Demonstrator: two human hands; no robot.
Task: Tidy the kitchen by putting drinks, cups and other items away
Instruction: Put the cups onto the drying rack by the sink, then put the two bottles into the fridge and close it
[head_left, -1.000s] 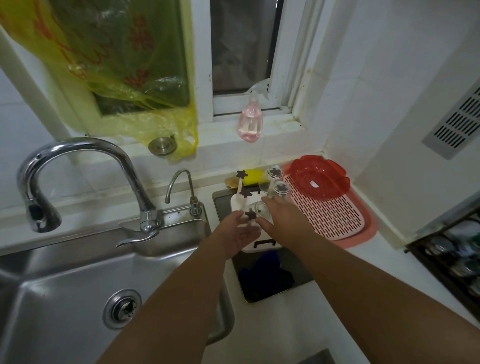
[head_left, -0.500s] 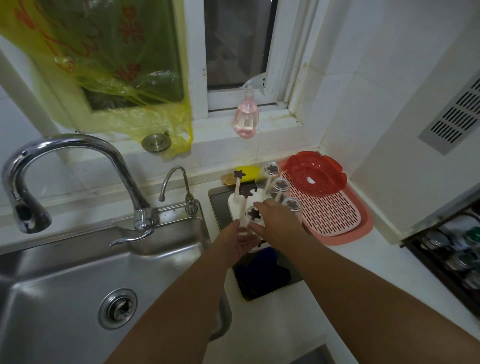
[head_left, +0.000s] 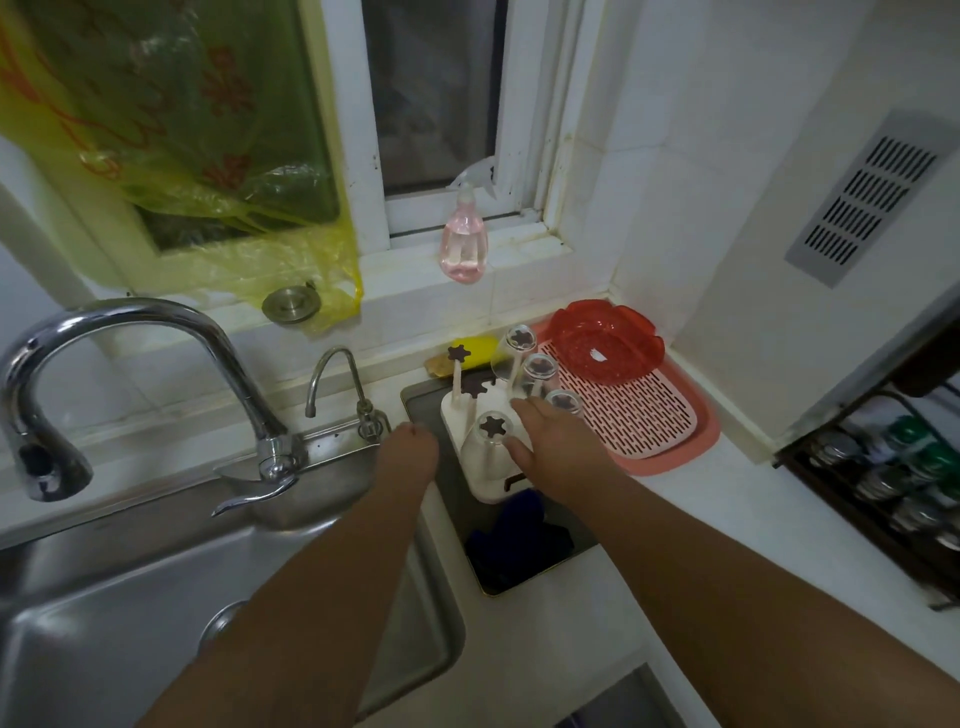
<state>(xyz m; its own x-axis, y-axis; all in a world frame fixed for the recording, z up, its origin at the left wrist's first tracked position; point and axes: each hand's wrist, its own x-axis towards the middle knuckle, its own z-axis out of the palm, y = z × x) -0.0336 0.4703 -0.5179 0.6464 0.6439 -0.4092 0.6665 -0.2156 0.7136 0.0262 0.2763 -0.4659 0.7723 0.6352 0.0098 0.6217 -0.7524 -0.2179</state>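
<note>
- Kitchen table (head_left: 737, 525), white, beside the sink (head_left: 130, 597).
- Left hand (head_left: 408, 452) hangs loosely curled, holding nothing.
- Right hand (head_left: 550, 436) rests flat-fingered against the upturned glass (head_left: 491, 441) on the rack (head_left: 485, 470).
- Best seat the glass fully over its peg before letting go.

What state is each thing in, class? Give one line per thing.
Nearest glass: upside down on a rack peg.
Cup rack: two back-left pegs bare.
Right hand: open, fingers touching the nearest glass.
Left hand: holding nothing.
Big tap: no water running.
Spray bottle: upright on the sill.
</note>
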